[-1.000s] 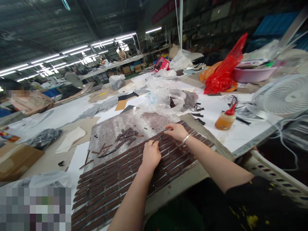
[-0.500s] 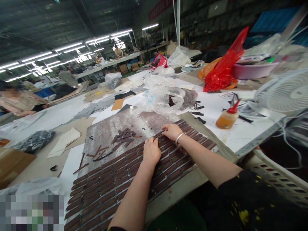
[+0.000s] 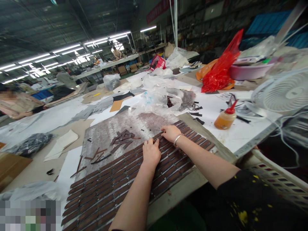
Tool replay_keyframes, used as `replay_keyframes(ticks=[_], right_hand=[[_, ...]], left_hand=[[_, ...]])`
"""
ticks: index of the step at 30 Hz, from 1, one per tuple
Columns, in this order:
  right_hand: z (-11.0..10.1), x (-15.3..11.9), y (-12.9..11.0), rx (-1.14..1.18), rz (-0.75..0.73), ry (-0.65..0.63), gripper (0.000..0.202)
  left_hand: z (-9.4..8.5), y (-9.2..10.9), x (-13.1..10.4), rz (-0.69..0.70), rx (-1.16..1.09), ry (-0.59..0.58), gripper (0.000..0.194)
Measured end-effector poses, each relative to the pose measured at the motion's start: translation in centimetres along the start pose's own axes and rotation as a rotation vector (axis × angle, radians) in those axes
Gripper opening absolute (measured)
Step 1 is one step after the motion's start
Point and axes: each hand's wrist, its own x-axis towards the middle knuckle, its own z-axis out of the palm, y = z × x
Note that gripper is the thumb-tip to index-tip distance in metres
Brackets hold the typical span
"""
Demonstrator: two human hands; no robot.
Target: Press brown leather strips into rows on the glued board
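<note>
Rows of dark brown strips (image 3: 103,189) lie side by side on a grey, stained board (image 3: 96,138). At the far edge of these rows, my left hand (image 3: 151,152) rests with its fingers bent and a little apart on the strips. Just right of it, my right hand (image 3: 170,132), with a bracelet on the wrist, has thumb and fingers pinched together at the top row. Whatever lies between those fingertips is too small to make out. A loose pile of short brown strips (image 3: 123,138) lies on the board, left of and beyond my hands.
Beyond the board lie clear plastic bags (image 3: 156,99). To the right stand a glue bottle (image 3: 225,119) with a red tip, a red bag (image 3: 220,72) and a white fan (image 3: 286,93). A white basket (image 3: 276,179) is below the table edge. A person (image 3: 20,102) is at far left.
The view has shifted slightly, moving the surroundings a little to the left. Both hands remain at nearly the same spot on the strips, with only slight finger movement.
</note>
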Motion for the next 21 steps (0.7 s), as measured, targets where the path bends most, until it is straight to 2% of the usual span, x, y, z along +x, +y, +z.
replay_keyframes(ticks=[21], right_hand=[[0.05,-0.33,-0.37,-0.133,-0.028,0.009,0.027]], left_hand=[[-0.01,0.85,-0.2,-0.077,0.079,-0.037,0.045]])
